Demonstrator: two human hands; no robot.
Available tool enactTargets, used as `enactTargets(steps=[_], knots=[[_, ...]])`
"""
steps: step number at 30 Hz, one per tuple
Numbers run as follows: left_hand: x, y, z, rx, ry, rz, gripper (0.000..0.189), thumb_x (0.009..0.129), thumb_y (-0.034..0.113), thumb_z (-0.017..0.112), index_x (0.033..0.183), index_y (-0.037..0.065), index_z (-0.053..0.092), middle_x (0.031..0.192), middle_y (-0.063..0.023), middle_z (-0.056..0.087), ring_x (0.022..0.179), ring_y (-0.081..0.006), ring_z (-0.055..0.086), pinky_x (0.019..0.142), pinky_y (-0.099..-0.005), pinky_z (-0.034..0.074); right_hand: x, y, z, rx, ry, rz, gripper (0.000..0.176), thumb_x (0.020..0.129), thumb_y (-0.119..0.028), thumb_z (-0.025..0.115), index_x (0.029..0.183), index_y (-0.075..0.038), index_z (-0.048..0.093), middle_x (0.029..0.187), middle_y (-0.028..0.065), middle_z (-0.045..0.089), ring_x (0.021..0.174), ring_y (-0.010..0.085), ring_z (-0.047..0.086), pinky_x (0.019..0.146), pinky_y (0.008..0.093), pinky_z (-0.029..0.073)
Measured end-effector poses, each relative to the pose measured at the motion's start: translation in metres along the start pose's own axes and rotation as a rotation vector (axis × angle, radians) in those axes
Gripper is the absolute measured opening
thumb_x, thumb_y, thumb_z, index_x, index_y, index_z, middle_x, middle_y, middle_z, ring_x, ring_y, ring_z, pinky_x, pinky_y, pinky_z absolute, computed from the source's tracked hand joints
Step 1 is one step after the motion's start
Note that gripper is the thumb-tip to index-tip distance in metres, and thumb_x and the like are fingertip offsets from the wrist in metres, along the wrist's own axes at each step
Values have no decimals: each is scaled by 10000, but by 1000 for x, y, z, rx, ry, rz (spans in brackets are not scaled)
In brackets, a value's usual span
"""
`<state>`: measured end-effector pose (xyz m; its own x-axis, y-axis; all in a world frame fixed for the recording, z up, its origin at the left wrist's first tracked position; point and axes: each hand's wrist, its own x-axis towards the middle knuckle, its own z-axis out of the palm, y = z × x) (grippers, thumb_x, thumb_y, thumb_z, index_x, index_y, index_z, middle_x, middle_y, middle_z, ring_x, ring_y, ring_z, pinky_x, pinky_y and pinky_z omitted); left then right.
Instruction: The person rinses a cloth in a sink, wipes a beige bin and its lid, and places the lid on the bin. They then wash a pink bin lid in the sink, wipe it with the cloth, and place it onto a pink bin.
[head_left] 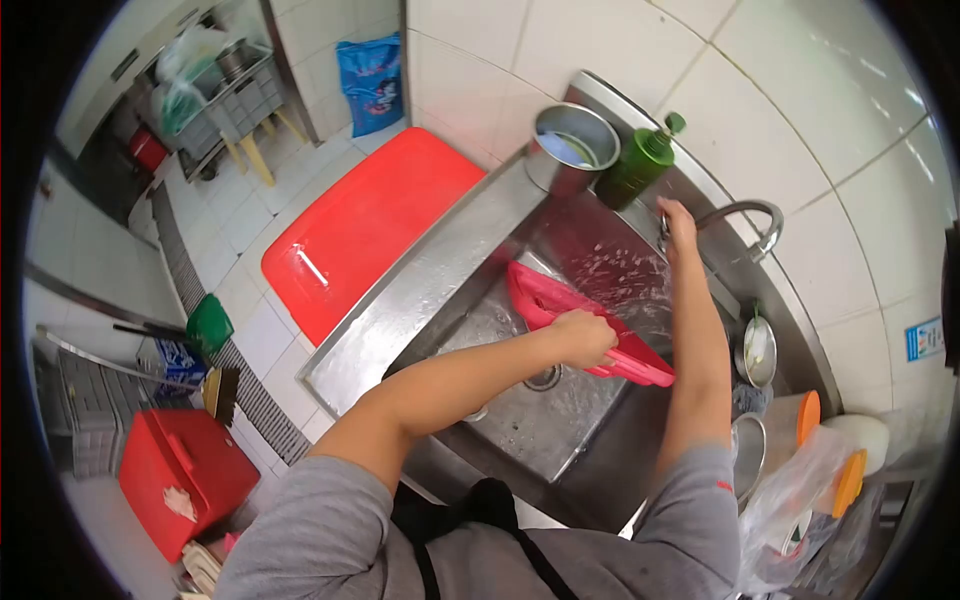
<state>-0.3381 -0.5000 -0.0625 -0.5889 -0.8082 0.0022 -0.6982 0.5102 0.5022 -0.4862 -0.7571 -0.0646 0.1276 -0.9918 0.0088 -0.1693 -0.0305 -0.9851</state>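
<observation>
Sink (530, 420): red tray (545, 295) in L grip (585, 338)

— What is the left hand (585, 338) on?
— It grips the edge of a pink tray (540, 300), tilted inside the steel sink (530, 425), with water splashing behind it.
— And the right hand (680, 222)?
— Up at the faucet (750, 207), near a green soap bottle (636, 165).

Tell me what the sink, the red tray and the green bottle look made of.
Sink: stainless steel, brushed grey with dull reflections.
Tray: likely plastic, uniform glossy pink-red, moulded rim.
Bottle: probably plastic, opaque dark green, pump top.
</observation>
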Motion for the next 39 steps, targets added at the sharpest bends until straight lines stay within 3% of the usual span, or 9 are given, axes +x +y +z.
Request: enactTargets(steps=[5,6,10,15,19,31,35,36,39], knots=[[-51,10,-26,-155,365,-233,341,771,403,576,794,66,619,727,-180,606,722,-359,598,626,-458,470,-125,-19,-65,-125,-397,191,395,857,-288,534,1177,-59,500,1112,54,544,972,140,531,838,350,429],[-56,14,-35,-189,471,-300,348,774,406,574,786,61,613,722,-187,602,719,-366,594,623,-463,466,-140,1,-85,-30,-435,313,447,830,-425,530,1142,-104,528,1065,23,557,961,165,531,819,348,402],[-95,31,-63,-352,692,-476,417,760,435,576,807,26,637,810,-208,611,804,-365,592,688,-448,466,-174,112,-120,5,-218,604,846,712,-723,407,1364,-198,282,1424,92,228,1305,326,176,979,611,96],[-163,98,-83,-695,939,-481,379,750,379,594,785,5,643,751,-219,609,747,-358,606,664,-420,464,-241,209,-71,408,-123,981,928,660,-762,390,1385,-219,190,1425,78,211,1291,345,186,998,613,94],[-186,130,-79,-717,1070,-446,356,738,359,582,764,9,643,709,-221,599,700,-344,608,638,-406,465,-283,124,21,825,-601,566,792,762,-647,370,1380,-185,192,1415,83,230,1290,314,205,1022,578,146],[-397,215,-139,-191,1320,-556,406,793,349,522,841,-43,619,816,-229,616,778,-357,601,693,-423,476,-319,-29,175,904,-902,602,670,830,-542,336,1366,-153,229,1406,91,249,1280,307,237,1018,563,199],[-535,269,-124,-286,1598,-708,396,706,392,648,890,40,659,804,-102,647,692,-181,595,612,-313,479,-357,-59,233,917,-1044,701,630,853,-507,325,1361,-143,242,1403,94,256,1277,304,248,1016,559,217],[-564,265,-117,-304,1702,-546,376,723,377,648,882,37,663,769,-77,653,685,-168,598,613,-308,481,-368,-62,255,942,-1077,789,620,859,-498,322,1360,-140,245,1402,95,257,1276,303,251,1016,557,221],[-618,309,-106,-546,1754,-344,283,848,224,561,957,-28,630,870,-139,645,723,-177,624,678,-298,515,-437,-82,335,745,-1219,368,544,911,-432,285,1338,-94,280,1369,148,298,1228,376,310,962,576,318]])
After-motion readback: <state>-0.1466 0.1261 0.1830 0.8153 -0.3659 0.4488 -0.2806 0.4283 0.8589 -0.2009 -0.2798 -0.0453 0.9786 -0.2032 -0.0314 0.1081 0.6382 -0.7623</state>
